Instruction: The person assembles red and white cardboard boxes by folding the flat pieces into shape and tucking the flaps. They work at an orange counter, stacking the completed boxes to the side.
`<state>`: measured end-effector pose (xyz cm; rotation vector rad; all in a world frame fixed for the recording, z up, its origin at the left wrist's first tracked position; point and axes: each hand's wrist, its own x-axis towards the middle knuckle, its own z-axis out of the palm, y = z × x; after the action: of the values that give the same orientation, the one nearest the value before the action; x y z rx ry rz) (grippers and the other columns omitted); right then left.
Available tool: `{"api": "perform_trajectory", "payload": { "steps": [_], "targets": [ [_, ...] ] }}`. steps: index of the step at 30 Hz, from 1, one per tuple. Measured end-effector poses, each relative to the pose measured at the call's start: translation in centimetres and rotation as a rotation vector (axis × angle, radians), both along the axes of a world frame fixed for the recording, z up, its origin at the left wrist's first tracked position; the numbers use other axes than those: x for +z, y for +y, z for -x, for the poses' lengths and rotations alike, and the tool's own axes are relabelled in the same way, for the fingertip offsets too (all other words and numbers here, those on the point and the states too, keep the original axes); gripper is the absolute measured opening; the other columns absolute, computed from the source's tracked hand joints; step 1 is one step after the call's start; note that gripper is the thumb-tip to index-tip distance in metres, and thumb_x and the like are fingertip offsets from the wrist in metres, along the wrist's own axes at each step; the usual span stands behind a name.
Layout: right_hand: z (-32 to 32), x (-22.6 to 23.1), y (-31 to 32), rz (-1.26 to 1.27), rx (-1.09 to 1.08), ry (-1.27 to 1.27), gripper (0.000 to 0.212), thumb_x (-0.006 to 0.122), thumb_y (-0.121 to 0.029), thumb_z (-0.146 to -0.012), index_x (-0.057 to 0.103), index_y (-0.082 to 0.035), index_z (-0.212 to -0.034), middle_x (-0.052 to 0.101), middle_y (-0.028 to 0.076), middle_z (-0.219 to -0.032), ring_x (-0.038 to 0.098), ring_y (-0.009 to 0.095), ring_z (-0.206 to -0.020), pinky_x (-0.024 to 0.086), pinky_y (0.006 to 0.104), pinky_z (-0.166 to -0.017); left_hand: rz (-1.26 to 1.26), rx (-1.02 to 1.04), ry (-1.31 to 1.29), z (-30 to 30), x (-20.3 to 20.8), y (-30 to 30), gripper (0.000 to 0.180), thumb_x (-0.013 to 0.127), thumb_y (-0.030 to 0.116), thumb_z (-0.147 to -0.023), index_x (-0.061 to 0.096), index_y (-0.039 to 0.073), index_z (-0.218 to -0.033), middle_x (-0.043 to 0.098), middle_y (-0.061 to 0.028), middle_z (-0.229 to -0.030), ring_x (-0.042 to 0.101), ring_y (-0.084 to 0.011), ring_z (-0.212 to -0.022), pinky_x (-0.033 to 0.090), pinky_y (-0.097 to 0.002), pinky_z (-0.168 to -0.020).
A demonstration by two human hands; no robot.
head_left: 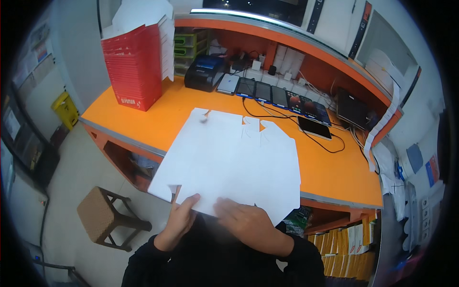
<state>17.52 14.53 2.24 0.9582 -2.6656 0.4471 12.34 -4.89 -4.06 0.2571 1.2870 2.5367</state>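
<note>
A large white flat cardboard box blank (229, 158) with cut slots and flaps lies on the orange counter, its near edge reaching out over the front edge toward me. My left hand (179, 222) pinches that near edge, thumb on top and the other fingers underneath. Beside it, my right hand (248, 225) rests on the near part of the blank, fingers stretched out, their tips slightly blurred. At the back left stands a tall stack of red box blanks (134, 67) with white inner faces.
Behind the blank are a black printer (205, 72), a row of phones (279, 97) and a phone on a cable (314, 127). The orange counter (334, 167) borders a shelf with chargers. A brown stool (98, 215) stands at lower left; yellow packets (342, 244) fill a shelf below right.
</note>
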Motion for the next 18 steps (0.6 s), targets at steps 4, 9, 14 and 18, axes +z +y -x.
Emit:
{"api": "perform_trajectory", "payload": {
  "steps": [4,9,14,18],
  "targets": [
    [0.6,4.7,1.2,-0.061,0.038,0.193,0.043,0.057,-0.017,-0.082,0.054,-0.001,-0.122,0.048,0.020,-0.135,0.046,0.034,-0.126,0.043,0.0406,-0.097,0.337,0.088,0.295,-0.8,-0.8,0.7,0.044,0.052,0.005,-0.090,0.038,-0.006,-0.131,0.050,-0.0181,-0.119,0.050,-0.0274,-0.108,0.042,-0.0356,-0.093],
    [3.4,15.0,0.4,-0.195,0.039,0.564,0.032,0.051,-0.011,-0.085,0.059,-0.009,-0.116,0.055,0.011,-0.126,0.048,0.029,-0.123,0.034,0.0496,-0.104,0.941,0.070,1.175,-2.6,7.9,0.6,0.031,0.054,0.004,-0.088,0.052,-0.009,-0.115,0.054,-0.0221,-0.110,0.056,-0.0344,-0.094,0.044,-0.0382,-0.085],
    [4.4,19.0,3.7,-0.167,0.130,0.147,0.017,0.059,-0.013,-0.082,0.059,-0.007,-0.099,0.060,0.009,-0.097,0.060,0.024,-0.093,0.045,0.0407,-0.093,0.570,-0.417,0.565,-0.9,8.1,0.8,0.055,0.058,0.030,-0.091,0.045,-0.011,-0.126,0.052,-0.0241,-0.120,0.054,-0.0314,-0.104,0.044,-0.0379,-0.089],
    [4.8,20.2,10.0,0.278,0.040,0.183,0.019,0.064,-0.011,-0.082,0.058,-0.004,-0.099,0.062,0.007,-0.093,0.062,0.021,-0.087,0.048,0.0312,-0.083,-0.259,-0.888,0.545,4.8,5.3,1.3,0.101,0.029,0.078,-0.082,0.027,-0.003,-0.142,0.047,-0.0231,-0.130,0.050,-0.0326,-0.115,0.042,-0.0420,-0.096]
  ]
}}
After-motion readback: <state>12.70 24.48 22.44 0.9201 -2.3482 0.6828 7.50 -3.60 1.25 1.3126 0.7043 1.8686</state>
